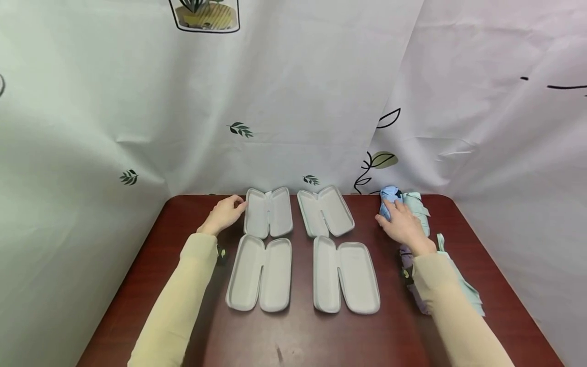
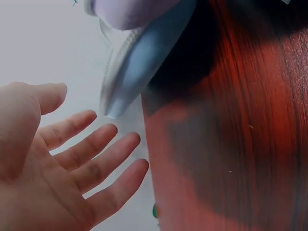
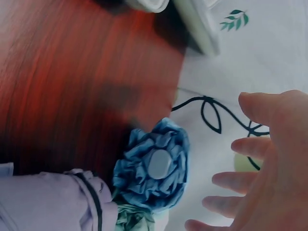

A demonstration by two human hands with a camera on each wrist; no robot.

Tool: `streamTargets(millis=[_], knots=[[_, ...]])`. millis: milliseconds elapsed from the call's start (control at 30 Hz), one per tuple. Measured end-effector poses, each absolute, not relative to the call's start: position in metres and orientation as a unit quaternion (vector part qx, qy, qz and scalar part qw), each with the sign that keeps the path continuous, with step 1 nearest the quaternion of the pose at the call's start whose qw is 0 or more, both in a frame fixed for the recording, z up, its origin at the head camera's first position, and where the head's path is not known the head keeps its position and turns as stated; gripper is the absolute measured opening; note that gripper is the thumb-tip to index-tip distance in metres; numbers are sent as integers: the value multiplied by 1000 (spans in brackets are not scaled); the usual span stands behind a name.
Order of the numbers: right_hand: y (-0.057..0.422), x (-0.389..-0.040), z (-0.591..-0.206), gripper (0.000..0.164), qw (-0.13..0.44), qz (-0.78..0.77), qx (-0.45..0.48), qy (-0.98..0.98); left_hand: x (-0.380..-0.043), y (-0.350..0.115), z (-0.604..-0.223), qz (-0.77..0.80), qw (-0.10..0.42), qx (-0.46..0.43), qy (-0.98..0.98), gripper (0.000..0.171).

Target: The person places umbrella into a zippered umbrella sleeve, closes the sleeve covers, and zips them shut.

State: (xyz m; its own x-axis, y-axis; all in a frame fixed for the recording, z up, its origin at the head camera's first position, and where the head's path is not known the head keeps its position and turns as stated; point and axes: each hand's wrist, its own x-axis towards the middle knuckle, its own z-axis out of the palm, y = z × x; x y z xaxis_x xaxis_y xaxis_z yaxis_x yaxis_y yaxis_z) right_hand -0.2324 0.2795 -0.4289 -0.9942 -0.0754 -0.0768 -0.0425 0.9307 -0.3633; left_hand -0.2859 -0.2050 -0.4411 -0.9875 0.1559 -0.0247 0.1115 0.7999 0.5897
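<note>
Beneath the right hand, fingers spread and empty, lies a blue folded fabric umbrella, long axis running front to back; the empty left hand is farther.

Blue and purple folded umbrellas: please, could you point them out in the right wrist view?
Blue folded umbrella (image 3: 159, 164): right wrist view, on its pale end cap.
Purple folded umbrella (image 3: 48, 202): right wrist view, on its fabric.

Blue umbrella shows its pale end, lilac umbrella's lower-left of it, green bundle just below, right hand spread off to its right.
</note>
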Motion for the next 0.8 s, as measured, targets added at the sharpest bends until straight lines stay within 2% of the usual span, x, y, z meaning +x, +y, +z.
streamTargets(millis=[300, 600, 800], knots=[[287, -249, -441, 62, 15, -209, -41, 977, -296, -207, -458, 422, 64, 41, 903, 32], [299, -264, -441, 61, -21, -222, -14, 975, -303, -205, -467, 449, 63, 18, 891, 29], [301, -275, -444, 63, -20, -208, 9, 978, -308, -203, -470, 453, 66, 9, 889, 30]])
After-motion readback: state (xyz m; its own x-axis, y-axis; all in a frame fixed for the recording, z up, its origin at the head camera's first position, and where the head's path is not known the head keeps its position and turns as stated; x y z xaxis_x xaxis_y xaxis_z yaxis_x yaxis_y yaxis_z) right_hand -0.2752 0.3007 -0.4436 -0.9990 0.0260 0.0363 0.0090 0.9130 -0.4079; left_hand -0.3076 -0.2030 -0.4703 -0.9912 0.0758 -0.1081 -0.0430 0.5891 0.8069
